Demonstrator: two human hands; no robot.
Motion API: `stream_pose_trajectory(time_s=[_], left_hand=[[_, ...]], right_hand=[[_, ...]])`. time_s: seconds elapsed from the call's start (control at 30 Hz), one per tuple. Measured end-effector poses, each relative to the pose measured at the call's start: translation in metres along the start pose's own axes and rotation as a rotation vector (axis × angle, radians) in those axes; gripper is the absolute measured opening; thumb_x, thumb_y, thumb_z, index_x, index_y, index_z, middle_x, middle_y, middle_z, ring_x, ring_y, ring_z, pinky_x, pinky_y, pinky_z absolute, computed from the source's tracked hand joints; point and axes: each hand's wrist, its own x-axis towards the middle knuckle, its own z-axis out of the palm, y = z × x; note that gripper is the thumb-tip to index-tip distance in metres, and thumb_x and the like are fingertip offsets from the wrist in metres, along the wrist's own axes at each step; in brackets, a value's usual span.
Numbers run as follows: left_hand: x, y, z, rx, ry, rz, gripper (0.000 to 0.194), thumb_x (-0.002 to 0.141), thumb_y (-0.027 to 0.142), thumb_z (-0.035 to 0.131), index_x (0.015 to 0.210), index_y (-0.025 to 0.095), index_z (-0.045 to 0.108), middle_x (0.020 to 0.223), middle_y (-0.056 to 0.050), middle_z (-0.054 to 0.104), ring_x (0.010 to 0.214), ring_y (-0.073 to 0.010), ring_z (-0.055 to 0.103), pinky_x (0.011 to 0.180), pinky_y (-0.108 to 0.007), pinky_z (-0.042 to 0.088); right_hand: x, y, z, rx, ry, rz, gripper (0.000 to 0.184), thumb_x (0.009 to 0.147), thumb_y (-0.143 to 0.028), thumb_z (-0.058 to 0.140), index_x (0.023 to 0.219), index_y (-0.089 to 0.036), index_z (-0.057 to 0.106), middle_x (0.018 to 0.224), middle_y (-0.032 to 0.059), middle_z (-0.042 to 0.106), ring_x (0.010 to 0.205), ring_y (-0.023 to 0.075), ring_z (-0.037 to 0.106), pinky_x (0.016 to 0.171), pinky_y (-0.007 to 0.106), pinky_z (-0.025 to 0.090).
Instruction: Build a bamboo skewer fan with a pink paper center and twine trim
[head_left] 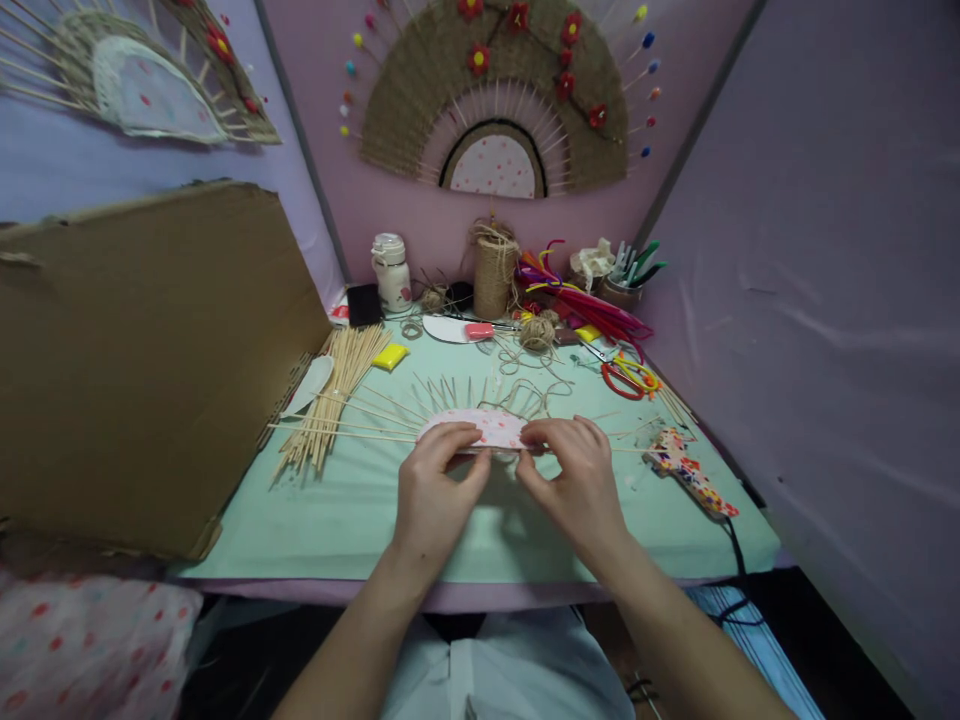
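A half-round piece covered in pink dotted cloth point(487, 424) lies in front of me, with thin wooden sticks point(367, 408) fanning out from its curved edge. My left hand point(437, 485) pinches its straight near edge left of the middle, fingers on top and thumb below. At the right part of the same edge, my right hand point(574, 475) grips it likewise between thumb and fingers. Loose twine point(525, 385) trails over the sticks behind the piece. The underside is hidden from me.
A bundle of sticks point(341, 390) lies left, beside a cardboard sheet point(150, 380). To the right are a patterned glue gun point(694, 475) with a cord and red-handled scissors point(622, 381). At the back stand a twine spool point(493, 270) and white bottle point(391, 275); a finished fan point(420, 110) hangs above.
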Motion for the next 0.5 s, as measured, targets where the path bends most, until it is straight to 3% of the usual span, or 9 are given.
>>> stream_pose_trajectory(time_s=[0.23, 0.4, 0.5], left_hand=[[0.007, -0.006, -0.008, -0.007, 0.0, -0.017, 0.01, 0.081, 0.02, 0.065, 0.09, 0.017, 0.07, 0.097, -0.007, 0.07, 0.094, -0.0176, 0.066, 0.079, -0.029, 0.058], [0.019, -0.008, -0.012, -0.011, 0.08, 0.004, 0.01, 0.08, 0.022, 0.066, 0.088, 0.018, 0.071, 0.094, -0.006, 0.07, 0.091, -0.0177, 0.066, 0.076, -0.028, 0.058], [0.026, -0.009, -0.011, -0.014, 0.118, 0.009, 0.01, 0.08, 0.023, 0.066, 0.087, 0.018, 0.07, 0.095, -0.006, 0.069, 0.09, -0.0175, 0.066, 0.074, -0.028, 0.058]], right_hand=[[0.002, 0.013, -0.002, 0.014, 0.018, 0.029, 0.01, 0.078, -0.015, 0.059, 0.085, -0.023, 0.059, 0.088, -0.0003, 0.07, 0.088, 0.0198, 0.064, 0.101, 0.045, 0.032], [-0.002, 0.009, -0.002, -0.014, 0.312, 0.016, 0.02, 0.079, -0.017, 0.06, 0.099, -0.021, 0.061, 0.109, 0.0095, 0.064, 0.106, 0.0256, 0.057, 0.097, 0.048, 0.037], [-0.007, 0.004, 0.006, 0.151, 0.375, 0.083, 0.011, 0.079, -0.019, 0.062, 0.09, -0.021, 0.062, 0.097, 0.0072, 0.063, 0.096, 0.0227, 0.059, 0.088, 0.043, 0.045]])
